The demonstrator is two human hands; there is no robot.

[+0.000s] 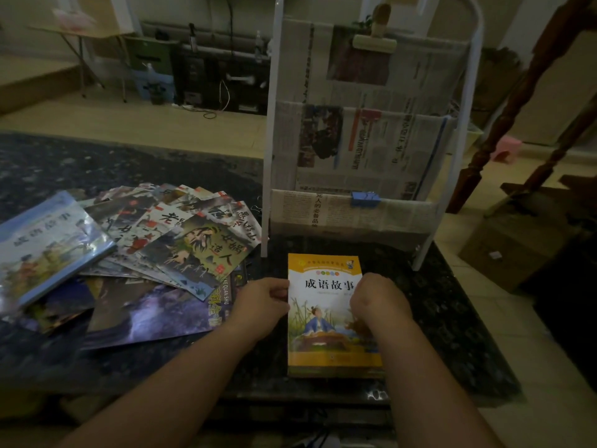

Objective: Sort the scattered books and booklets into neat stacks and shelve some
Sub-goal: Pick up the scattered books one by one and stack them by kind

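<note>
An orange-framed book (326,305) lies flat on the dark stone table (452,318), on top of a short stack of books. My left hand (261,302) grips its left edge, fingers curled at the spine side. My right hand (378,299) holds its right edge, fingers bent over the cover. To the left, several thin picture booklets (181,234) lie fanned out and overlapping. A blue-edged book (48,247) sits on the far left of that pile, and a dark purple book (155,318) lies underneath.
A white rack (449,202) lined with newspaper stands behind the orange book, a blue clip (365,199) on its lowest tier. The table's near edge runs just below the book. A cardboard box (510,250) sits on the floor at right.
</note>
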